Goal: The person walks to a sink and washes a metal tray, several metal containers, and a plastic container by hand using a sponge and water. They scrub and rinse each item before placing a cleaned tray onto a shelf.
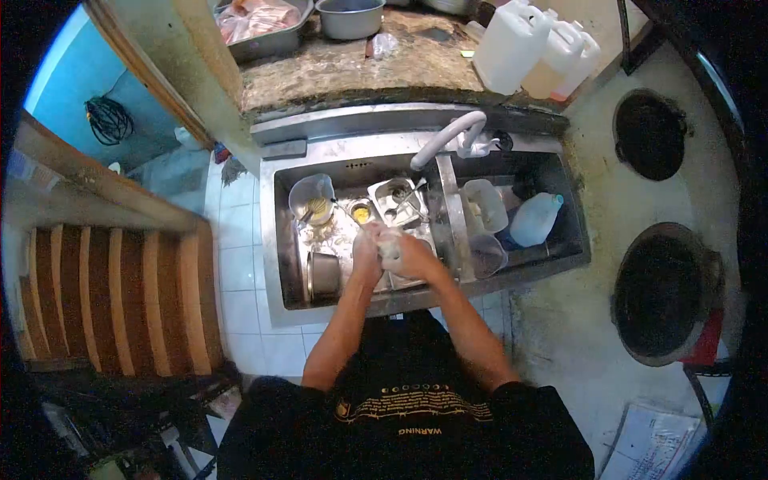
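Both my hands meet over the left basin of the steel sink (280,264). My left hand (366,254) has its fingers curled inward against my right hand (414,258). Between them shows a whitish, foamy-looking lump (390,246), too blurred to name. Just beyond my fingers lie a square metal pan (380,190) with spoon-like utensils in it and a drain holding yellow scraps (362,214). A clear plastic jug (308,192) with a whisk inside stands at the basin's far left. Left of my wrist, a metal pot (324,274) rests on its side.
A grey faucet (448,142) arches over the divider. The right basin holds plastic containers (485,204) and a white jug (536,220). Behind the sink, the stone counter (320,80) bears large white jugs (512,48), a metal bowl (350,20) and a tray of meat (260,20).
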Tool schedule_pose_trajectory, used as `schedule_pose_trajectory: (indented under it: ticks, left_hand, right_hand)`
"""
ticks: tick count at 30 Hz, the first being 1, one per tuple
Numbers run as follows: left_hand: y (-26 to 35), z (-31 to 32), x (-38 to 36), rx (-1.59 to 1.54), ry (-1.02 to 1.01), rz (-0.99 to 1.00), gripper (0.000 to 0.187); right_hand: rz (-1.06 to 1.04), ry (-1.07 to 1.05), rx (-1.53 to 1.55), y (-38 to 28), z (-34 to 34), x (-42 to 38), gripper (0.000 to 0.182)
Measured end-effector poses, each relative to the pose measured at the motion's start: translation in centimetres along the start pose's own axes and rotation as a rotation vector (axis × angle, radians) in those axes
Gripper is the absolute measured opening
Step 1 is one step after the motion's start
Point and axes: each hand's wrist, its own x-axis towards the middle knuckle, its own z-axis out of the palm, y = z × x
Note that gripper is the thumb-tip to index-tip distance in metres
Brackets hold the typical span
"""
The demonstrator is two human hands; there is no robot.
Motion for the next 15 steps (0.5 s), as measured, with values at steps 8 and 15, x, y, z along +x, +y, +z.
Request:
schedule_pose_trajectory:
  ticks: [8, 15]
  left_hand:
    - [0.0, 0.6, 0.2, -0.302, -0.087, -0.056, 0.03]
    - [1.6, 3.0, -1.1, -0.095, -0.066, 0.013, 0.027]
  right_hand:
    - [0.275, 0.511, 0.061, -4.6, 0.9, 1.2, 0.052]
    - [0.314, 0.134, -0.142, -4.5, 0.0, -0.2, 0.048]
